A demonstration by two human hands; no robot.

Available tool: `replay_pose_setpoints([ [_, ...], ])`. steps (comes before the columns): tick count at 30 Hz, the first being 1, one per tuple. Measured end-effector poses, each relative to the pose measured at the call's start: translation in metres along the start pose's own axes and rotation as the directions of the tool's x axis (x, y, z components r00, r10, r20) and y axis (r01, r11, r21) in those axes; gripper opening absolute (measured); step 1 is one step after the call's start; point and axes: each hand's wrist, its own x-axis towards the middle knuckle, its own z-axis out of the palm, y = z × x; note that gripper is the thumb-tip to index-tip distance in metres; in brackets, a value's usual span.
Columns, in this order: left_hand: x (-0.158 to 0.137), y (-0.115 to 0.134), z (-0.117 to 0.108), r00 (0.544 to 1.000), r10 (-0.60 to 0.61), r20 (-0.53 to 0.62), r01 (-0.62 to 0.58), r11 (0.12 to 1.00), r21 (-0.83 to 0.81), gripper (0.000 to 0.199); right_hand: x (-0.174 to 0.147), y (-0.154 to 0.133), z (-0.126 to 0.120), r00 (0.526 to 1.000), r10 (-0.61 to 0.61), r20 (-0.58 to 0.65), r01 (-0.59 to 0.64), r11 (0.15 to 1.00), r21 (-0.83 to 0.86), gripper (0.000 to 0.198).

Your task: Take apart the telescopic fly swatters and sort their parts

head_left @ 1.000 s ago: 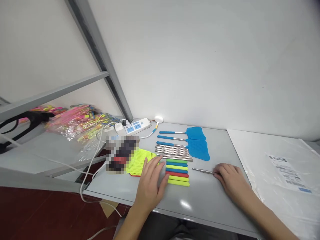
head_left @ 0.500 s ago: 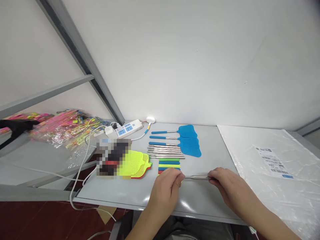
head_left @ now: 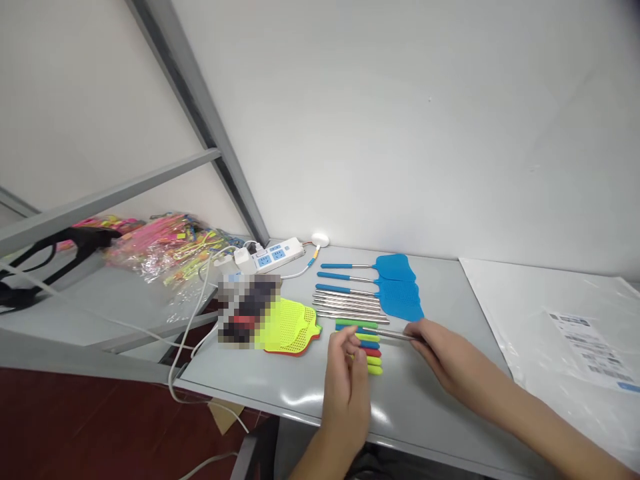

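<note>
My right hand [head_left: 440, 347] is closed on the right part of a slim metal rod [head_left: 393, 333], which lies level above the table. The rod's left end reaches over a row of short coloured handle sleeves [head_left: 373, 371] in green, blue, yellow and red. My left hand [head_left: 346, 383] is beside that row, fingers loosely curled and thumb apart, with nothing seen between them. It hides the left ends of several sleeves. Behind the row lie several more metal rods [head_left: 350, 305]. Farther back are three blue fly swatters [head_left: 397, 297] with metal shafts and blue grips.
Yellow swatter heads [head_left: 290, 327], with red below, lie left beside a blurred-out patch. A white power strip [head_left: 280, 255] with cables stands behind them. A white plastic package [head_left: 540, 300] covers the right side. Bagged colourful items [head_left: 165, 247] fill the left shelf.
My left hand has come off the rod, and its fingers have loosened. My right hand has carried the rod back over the sleeves. The camera view has turned left.
</note>
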Motion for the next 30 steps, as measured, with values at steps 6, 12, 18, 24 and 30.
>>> replay_pose_setpoints([
  [6, 0.0, -0.017, -0.016, 0.865, 0.389, 0.316, -0.491, 0.784, 0.379, 0.03, 0.098, -0.002, 0.015, 0.981, -0.175, -0.079, 0.147, 0.949, -0.28, 0.023],
  [12, 0.007, -0.023, -0.024, 0.876, 0.277, 0.394, -0.469, 0.675, 0.57, 0.036, 0.145, -0.009, 0.044, 0.961, -0.274, -0.024, 0.247, 0.897, -0.367, 0.03],
  [18, 0.009, -0.035, -0.019, 0.848, 0.236, 0.474, -0.516, 0.566, 0.643, 0.054, 0.147, -0.001, 0.056, 0.939, -0.344, -0.025, 0.287, 0.821, -0.493, 0.033],
  [24, 0.009, -0.037, -0.017, 0.839, 0.218, 0.499, -0.534, 0.504, 0.679, 0.056, 0.153, -0.003, 0.059, 0.905, -0.422, 0.047, 0.368, 0.724, -0.583, 0.033],
  [30, 0.009, -0.037, -0.015, 0.838, 0.23, 0.495, -0.539, 0.49, 0.685, 0.053, 0.151, -0.005, 0.061, 0.893, -0.449, 0.04, 0.383, 0.709, -0.593, 0.037],
])
